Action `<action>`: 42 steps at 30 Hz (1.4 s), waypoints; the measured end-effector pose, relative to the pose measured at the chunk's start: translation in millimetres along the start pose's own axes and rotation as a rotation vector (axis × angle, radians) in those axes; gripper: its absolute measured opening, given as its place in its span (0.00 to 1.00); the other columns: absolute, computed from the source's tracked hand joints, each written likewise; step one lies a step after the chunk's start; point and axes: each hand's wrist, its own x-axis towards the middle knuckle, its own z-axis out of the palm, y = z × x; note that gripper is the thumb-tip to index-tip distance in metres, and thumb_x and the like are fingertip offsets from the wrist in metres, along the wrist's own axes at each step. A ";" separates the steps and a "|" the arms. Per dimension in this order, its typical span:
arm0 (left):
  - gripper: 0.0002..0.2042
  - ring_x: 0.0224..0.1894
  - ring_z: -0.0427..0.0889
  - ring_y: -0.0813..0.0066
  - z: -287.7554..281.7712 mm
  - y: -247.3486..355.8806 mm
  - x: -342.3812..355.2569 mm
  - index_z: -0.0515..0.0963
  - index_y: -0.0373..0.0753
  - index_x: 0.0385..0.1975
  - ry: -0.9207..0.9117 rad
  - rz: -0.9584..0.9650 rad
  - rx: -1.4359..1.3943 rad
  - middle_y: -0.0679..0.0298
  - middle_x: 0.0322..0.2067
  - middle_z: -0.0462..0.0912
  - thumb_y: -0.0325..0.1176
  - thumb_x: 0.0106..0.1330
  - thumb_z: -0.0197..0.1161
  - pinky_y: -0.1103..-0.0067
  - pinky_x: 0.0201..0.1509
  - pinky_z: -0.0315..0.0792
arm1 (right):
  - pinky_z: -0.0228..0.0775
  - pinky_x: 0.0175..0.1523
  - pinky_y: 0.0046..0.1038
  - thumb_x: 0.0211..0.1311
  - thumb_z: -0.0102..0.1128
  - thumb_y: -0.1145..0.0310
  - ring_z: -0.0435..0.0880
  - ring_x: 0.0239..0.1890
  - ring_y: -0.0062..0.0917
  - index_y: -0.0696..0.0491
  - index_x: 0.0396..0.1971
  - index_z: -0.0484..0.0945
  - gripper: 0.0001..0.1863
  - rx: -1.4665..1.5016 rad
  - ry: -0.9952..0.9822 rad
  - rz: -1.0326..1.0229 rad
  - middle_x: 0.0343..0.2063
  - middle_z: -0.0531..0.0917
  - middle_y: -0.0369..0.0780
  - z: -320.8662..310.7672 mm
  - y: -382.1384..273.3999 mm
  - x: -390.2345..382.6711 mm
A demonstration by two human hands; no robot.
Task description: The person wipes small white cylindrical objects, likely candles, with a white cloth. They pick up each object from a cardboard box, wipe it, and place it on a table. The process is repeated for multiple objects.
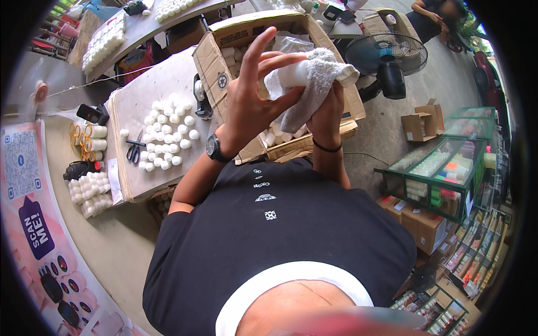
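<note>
Over the open cardboard box, I hold a white cylindrical container (293, 74) partly wrapped in a white terry cloth (319, 78). My left hand (253, 89) grips the container's near end between thumb and fingers, with one finger raised clear of it. My right hand (328, 112) is closed round the cloth from beneath, and the cloth hides most of its fingers. The container's far end is covered by the cloth. Below my hands, the cardboard box (217, 75) holds many white cylindrical pieces (274, 136) and some clear plastic.
On the table (126, 106) at left stand many small white containers (168, 131) beside black scissors (133, 150). A black fan (389, 70) stands right of the box. Farther right are a green-framed display case (426, 173) and a small open carton (419, 124). Another person (428, 19) is at far right.
</note>
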 end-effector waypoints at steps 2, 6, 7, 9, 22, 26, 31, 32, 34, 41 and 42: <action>0.47 0.58 0.78 0.66 -0.2 -2.8 -2.7 0.52 0.34 0.70 -0.013 0.002 -0.010 0.54 0.50 0.84 0.23 0.51 0.77 0.69 0.65 0.69 | 0.76 0.51 0.27 0.73 0.48 0.66 0.81 0.48 0.25 0.59 0.54 0.73 0.17 0.142 0.128 0.016 0.49 0.80 0.41 6.3 4.3 1.8; 0.47 0.58 0.79 0.65 -3.3 -10.1 -5.3 0.52 0.34 0.70 0.011 -0.035 -0.033 0.54 0.50 0.83 0.22 0.51 0.76 0.69 0.64 0.70 | 0.75 0.50 0.26 0.71 0.49 0.67 0.82 0.45 0.24 0.59 0.52 0.76 0.16 -0.274 0.150 -0.145 0.46 0.82 0.41 9.1 9.4 5.8; 0.46 0.58 0.79 0.66 -4.4 -12.2 -5.3 0.52 0.34 0.69 0.022 -0.052 -0.057 0.54 0.50 0.83 0.22 0.52 0.76 0.69 0.64 0.71 | 0.75 0.50 0.25 0.70 0.51 0.68 0.83 0.45 0.24 0.60 0.52 0.76 0.16 -0.012 0.182 0.031 0.46 0.81 0.41 8.0 9.2 5.6; 0.46 0.58 0.79 0.66 -6.6 -16.1 -5.8 0.52 0.34 0.69 0.034 -0.065 -0.078 0.54 0.50 0.83 0.22 0.52 0.76 0.70 0.64 0.71 | 0.75 0.49 0.25 0.69 0.54 0.67 0.83 0.45 0.24 0.62 0.52 0.76 0.17 0.324 0.085 0.071 0.46 0.81 0.42 6.3 9.0 5.0; 0.42 0.56 0.80 0.61 -15.2 -14.0 -7.8 0.56 0.35 0.67 -0.024 -0.036 0.127 0.58 0.51 0.83 0.27 0.54 0.75 0.69 0.60 0.74 | 0.73 0.56 0.28 0.74 0.45 0.68 0.79 0.51 0.25 0.56 0.57 0.71 0.17 -0.012 0.022 0.003 0.51 0.78 0.39 10.9 16.4 11.4; 0.40 0.54 0.81 0.59 -16.6 -18.2 -9.8 0.58 0.38 0.66 -0.034 -0.086 0.111 0.59 0.51 0.83 0.30 0.55 0.75 0.70 0.55 0.77 | 0.75 0.44 0.23 0.68 0.49 0.75 0.81 0.40 0.20 0.60 0.47 0.76 0.11 0.236 0.133 0.142 0.40 0.82 0.39 14.1 25.7 13.1; 0.32 0.51 0.82 0.66 -27.7 -31.4 -16.4 0.62 0.34 0.64 0.130 -0.278 -0.220 0.54 0.50 0.80 0.28 0.61 0.70 0.73 0.53 0.80 | 0.77 0.45 0.25 0.69 0.49 0.72 0.82 0.38 0.21 0.59 0.44 0.77 0.10 0.204 0.119 0.169 0.38 0.82 0.38 -0.1 56.2 17.4; 0.30 0.50 0.82 0.67 -36.0 -35.1 -20.7 0.63 0.33 0.64 0.177 -0.392 -0.324 0.54 0.50 0.79 0.28 0.62 0.69 0.73 0.53 0.80 | 0.76 0.50 0.28 0.71 0.47 0.66 0.82 0.42 0.25 0.59 0.49 0.75 0.15 0.352 0.090 0.190 0.41 0.82 0.40 -5.6 63.2 17.2; 0.25 0.49 0.82 0.69 -57.9 -46.4 -31.2 0.66 0.30 0.62 0.290 -0.532 -0.517 0.55 0.51 0.77 0.28 0.67 0.64 0.77 0.51 0.81 | 0.71 0.62 0.37 0.74 0.36 0.49 0.79 0.55 0.33 0.59 0.61 0.67 0.31 0.521 0.085 0.375 0.53 0.79 0.44 -19.0 75.6 17.3; 0.21 0.43 0.81 0.80 -199.6 -128.8 -98.1 0.69 0.33 0.58 0.789 -0.717 -0.328 0.61 0.41 0.82 0.32 0.68 0.65 0.84 0.46 0.77 | 0.55 0.71 0.48 0.69 0.32 0.41 0.69 0.66 0.42 0.58 0.62 0.70 0.38 0.633 0.063 0.516 0.62 0.73 0.47 -57.9 92.6 29.3; 0.21 0.43 0.81 0.80 -223.0 -141.2 -110.7 0.70 0.33 0.56 0.817 -0.723 -0.263 0.61 0.42 0.82 0.32 0.67 0.66 0.83 0.47 0.76 | 0.54 0.72 0.49 0.69 0.33 0.41 0.69 0.66 0.42 0.56 0.62 0.70 0.37 0.688 0.056 0.529 0.62 0.73 0.46 -57.9 92.3 32.0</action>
